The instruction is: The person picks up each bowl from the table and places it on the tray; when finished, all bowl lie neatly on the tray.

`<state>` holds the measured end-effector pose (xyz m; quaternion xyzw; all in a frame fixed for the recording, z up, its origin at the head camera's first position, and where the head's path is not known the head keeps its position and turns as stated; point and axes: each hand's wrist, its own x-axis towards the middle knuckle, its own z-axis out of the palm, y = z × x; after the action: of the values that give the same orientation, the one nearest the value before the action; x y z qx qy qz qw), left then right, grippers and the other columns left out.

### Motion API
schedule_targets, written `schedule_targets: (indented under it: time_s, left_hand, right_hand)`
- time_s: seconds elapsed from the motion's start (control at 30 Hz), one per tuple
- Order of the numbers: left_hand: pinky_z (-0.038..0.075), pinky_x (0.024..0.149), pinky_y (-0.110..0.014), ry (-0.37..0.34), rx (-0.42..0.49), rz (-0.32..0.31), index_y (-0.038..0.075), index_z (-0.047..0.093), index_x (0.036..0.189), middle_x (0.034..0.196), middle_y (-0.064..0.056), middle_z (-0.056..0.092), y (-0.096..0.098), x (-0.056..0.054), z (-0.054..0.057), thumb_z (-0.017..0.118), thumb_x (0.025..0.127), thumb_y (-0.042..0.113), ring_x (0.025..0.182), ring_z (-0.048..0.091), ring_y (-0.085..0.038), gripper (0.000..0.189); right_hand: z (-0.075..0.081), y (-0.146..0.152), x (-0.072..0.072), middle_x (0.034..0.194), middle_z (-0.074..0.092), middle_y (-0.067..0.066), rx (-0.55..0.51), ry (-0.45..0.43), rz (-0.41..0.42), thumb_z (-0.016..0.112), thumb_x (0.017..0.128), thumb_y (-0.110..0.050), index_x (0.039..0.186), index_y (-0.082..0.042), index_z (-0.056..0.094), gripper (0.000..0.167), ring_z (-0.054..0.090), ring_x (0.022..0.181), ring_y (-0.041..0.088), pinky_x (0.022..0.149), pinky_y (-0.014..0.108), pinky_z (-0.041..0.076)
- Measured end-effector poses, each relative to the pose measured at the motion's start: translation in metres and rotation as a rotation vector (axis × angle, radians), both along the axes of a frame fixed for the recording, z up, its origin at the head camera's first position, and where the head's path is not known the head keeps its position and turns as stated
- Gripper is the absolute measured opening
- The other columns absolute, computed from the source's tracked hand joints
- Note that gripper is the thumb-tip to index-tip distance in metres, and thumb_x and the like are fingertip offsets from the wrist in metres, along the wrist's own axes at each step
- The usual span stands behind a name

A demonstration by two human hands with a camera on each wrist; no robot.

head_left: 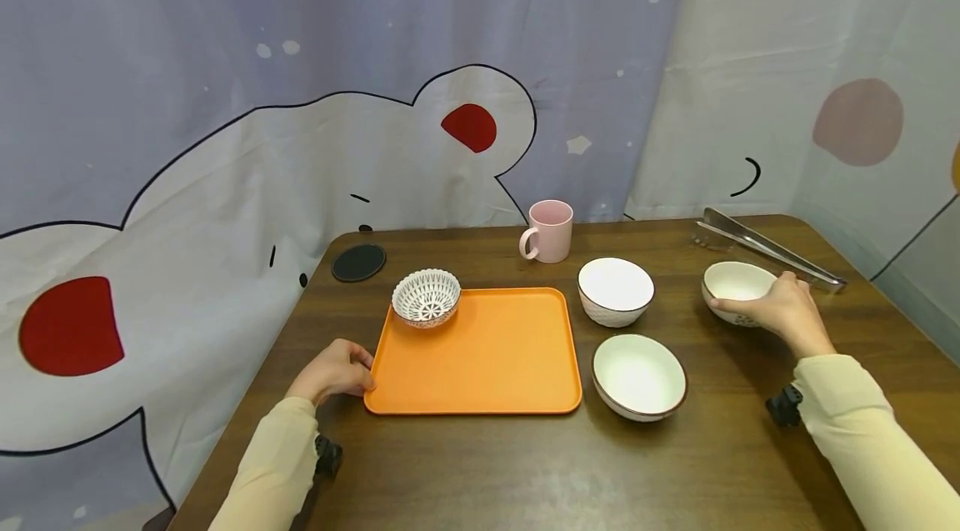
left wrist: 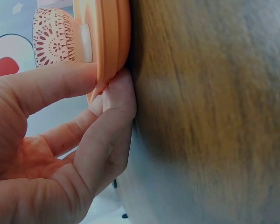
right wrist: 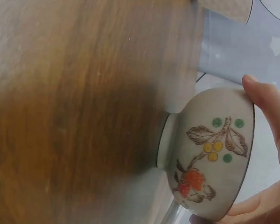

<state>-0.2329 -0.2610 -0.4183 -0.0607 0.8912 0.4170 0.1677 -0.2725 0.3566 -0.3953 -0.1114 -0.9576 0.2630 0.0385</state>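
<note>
My left hand (head_left: pixel 337 371) pinches the left edge of an orange tray (head_left: pixel 495 356), near its front corner. In the left wrist view the thumb lies on the tray's rim (left wrist: pixel 114 37) and fingers reach beneath it. A small patterned bowl with a scalloped rim (head_left: pixel 426 298) stands at the tray's back left corner. Over on the right, my right hand (head_left: pixel 787 314) grips a white bowl (head_left: pixel 735 281) by its rim. Fruit and leaves are painted on this bowl's side (right wrist: pixel 210 158). I cannot tell whether its foot touches the table.
Between the tray and my right hand stand a white textured bowl (head_left: pixel 615 285) and a dark-rimmed pale bowl (head_left: pixel 640 377). At the back are a pink mug (head_left: pixel 551 232) and a black round coaster (head_left: pixel 358 262). Metal tongs (head_left: pixel 772 247) lie behind the held bowl on the wooden table (head_left: pixel 525 473).
</note>
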Motion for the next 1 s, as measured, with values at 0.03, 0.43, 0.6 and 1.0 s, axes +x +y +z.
schedule_targets:
  time_s: [0.03,0.43,0.6,1.0]
  left_hand:
    - [0.059,0.07,-0.035,-0.001,0.0,0.001,-0.01,0.059,0.099,0.09,-0.016,0.061,0.0001,-0.0001,0.0,0.07,0.071,-0.005,0.07,0.064,-0.019,0.03]
    - [0.059,0.07,-0.035,0.004,-0.001,-0.003,-0.011,0.059,0.098,0.089,-0.016,0.061,0.0009,0.0001,0.0,0.07,0.071,-0.006,0.069,0.063,-0.018,0.03]
    - [0.059,0.071,-0.035,0.004,-0.003,-0.005,-0.011,0.059,0.099,0.089,-0.016,0.061,0.0011,0.0,0.0009,0.07,0.071,-0.005,0.07,0.063,-0.018,0.03]
    - [0.059,0.07,-0.035,-0.005,0.026,0.006,-0.011,0.059,0.099,0.09,-0.016,0.06,-0.0001,-0.0002,-0.0005,0.07,0.071,-0.006,0.07,0.064,-0.019,0.03]
  right_hand:
    - [-0.0006,0.0005,-0.0007,0.117,0.033,0.047,0.0,-0.014,0.002,0.076,0.072,-0.059,0.129,0.032,0.019,0.121,0.041,0.096,0.053,0.076,0.06,0.046]
    - [-0.0053,0.002,-0.003,0.114,0.031,0.051,0.0,-0.041,0.008,0.073,0.074,-0.06,0.128,0.033,0.018,0.121,0.044,0.091,0.052,0.07,0.056,0.049]
    - [-0.0059,0.0006,-0.0021,0.112,0.033,0.049,-0.001,-0.022,-0.006,0.074,0.074,-0.057,0.127,0.033,0.02,0.118,0.043,0.091,0.051,0.07,0.056,0.049]
    - [-0.0062,0.0,0.0004,0.115,0.031,0.048,-0.034,0.03,-0.064,0.078,0.071,-0.053,0.128,0.031,0.02,0.117,0.04,0.092,0.05,0.072,0.056,0.048]
